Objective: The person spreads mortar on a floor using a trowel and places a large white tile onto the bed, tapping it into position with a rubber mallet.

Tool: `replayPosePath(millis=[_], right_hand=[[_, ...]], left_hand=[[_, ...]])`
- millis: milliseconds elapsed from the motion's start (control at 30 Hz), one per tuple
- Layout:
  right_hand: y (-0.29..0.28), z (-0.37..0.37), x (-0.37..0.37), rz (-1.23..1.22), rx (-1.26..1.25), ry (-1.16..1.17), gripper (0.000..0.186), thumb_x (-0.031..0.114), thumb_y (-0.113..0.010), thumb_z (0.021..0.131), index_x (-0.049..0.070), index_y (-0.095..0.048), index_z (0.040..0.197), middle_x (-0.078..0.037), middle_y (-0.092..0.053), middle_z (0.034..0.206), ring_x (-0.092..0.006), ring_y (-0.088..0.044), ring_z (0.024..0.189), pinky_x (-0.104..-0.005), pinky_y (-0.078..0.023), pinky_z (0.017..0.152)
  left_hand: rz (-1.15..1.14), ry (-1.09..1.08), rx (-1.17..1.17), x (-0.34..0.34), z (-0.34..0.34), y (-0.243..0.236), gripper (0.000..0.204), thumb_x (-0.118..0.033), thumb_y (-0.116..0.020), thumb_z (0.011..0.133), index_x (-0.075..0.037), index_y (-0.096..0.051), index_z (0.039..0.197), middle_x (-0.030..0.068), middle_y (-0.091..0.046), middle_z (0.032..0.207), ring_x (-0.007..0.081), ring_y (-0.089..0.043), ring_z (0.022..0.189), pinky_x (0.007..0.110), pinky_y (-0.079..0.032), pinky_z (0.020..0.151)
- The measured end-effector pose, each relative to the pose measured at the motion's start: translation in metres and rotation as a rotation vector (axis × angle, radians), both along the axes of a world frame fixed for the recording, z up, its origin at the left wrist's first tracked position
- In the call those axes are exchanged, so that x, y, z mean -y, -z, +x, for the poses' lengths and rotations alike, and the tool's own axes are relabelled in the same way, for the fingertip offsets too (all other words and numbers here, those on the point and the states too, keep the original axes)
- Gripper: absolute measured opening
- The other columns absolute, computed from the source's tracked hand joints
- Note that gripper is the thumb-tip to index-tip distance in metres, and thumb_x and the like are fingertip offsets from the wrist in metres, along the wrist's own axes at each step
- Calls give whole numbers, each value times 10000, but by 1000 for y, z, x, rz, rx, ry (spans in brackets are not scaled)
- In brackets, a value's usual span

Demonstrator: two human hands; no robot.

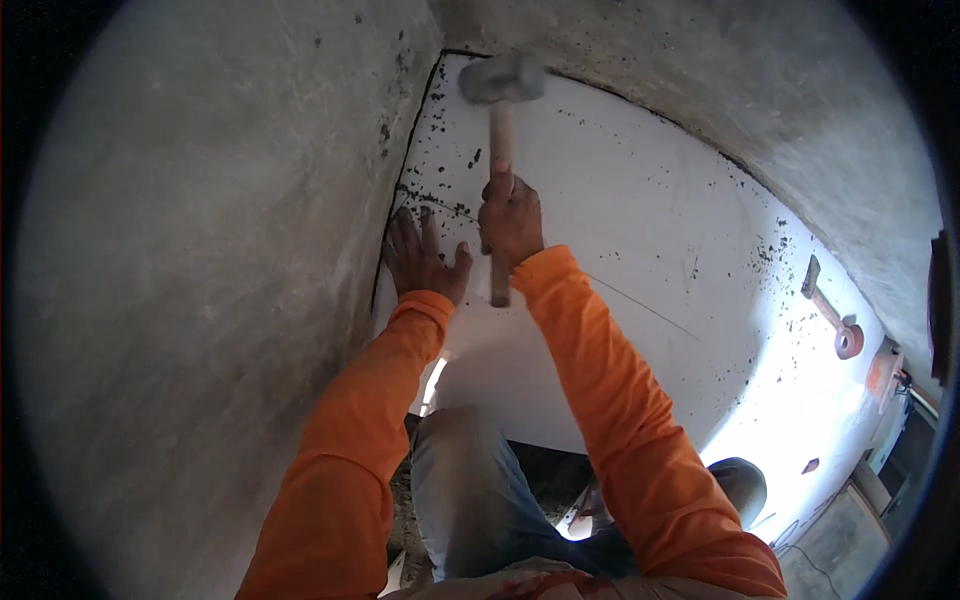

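Observation:
My right hand grips the wooden handle of a mallet with a blurred grey head, held over white floor tiles. My left hand rests on the white tile beside the left wall, its fingers spread and holding nothing. It is to the left of the mallet handle. Dark crumbs are scattered over the tile surface, and a thin seam runs diagonally from near my hands toward the right.
Grey plastered walls rise at left and along the back. On the right lie a hatchet-like tool, a roll of tape and an orange object. My legs are below, over a dark gap beyond the tile edge.

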State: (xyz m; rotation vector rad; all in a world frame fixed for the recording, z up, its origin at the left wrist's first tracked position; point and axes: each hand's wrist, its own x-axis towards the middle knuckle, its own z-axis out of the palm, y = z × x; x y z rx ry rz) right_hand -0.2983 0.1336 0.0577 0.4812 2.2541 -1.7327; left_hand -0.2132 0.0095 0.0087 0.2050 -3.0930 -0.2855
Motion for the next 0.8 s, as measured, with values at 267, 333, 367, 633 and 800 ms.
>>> replayPosePath(millis=[267,333,367,633,800], right_hand=[[11,2,-2,46,-147,-22,449,311,-312,989,-87,-517,1009,-275,-584,848,-429,-578,747,-479,-488,691],[47,3,-13,388,-387,-265,456,326,-316,988,-82,-519,991,-292,-574,874,-462,-558,774,-489,-475,715],[50,8,-9,493,-461,-345,459,332,-317,988,-80,-519,985,-298,-571,883,-473,-551,783,-492,-471,722],[-4,9,10,-31,-13,-33,510,367,-338,981,-98,-544,1011,-329,-568,855,-470,-557,813,-498,-460,761],[0,16,4,149,-67,-139,538,384,-337,979,-105,-562,974,-327,-577,856,-464,-563,832,-490,-461,753]], left_hand=[[-31,23,-15,1,4,4,738,-489,-505,822,-80,-314,1406,242,-242,1457,433,-235,1331,558,-168,1079],[-14,49,-13,-9,1,4,739,-490,-502,824,-75,-312,1406,247,-243,1455,436,-235,1330,561,-170,1077],[-18,42,-9,-6,3,4,742,-490,-505,825,-75,-308,1408,252,-241,1453,437,-233,1331,564,-171,1075],[-9,1,-68,9,5,6,737,-400,-569,760,-68,-356,1383,261,-284,1425,431,-270,1311,579,-183,1067],[5,24,-126,8,6,9,739,-377,-599,754,-54,-361,1375,264,-277,1427,430,-287,1301,581,-194,1062]])
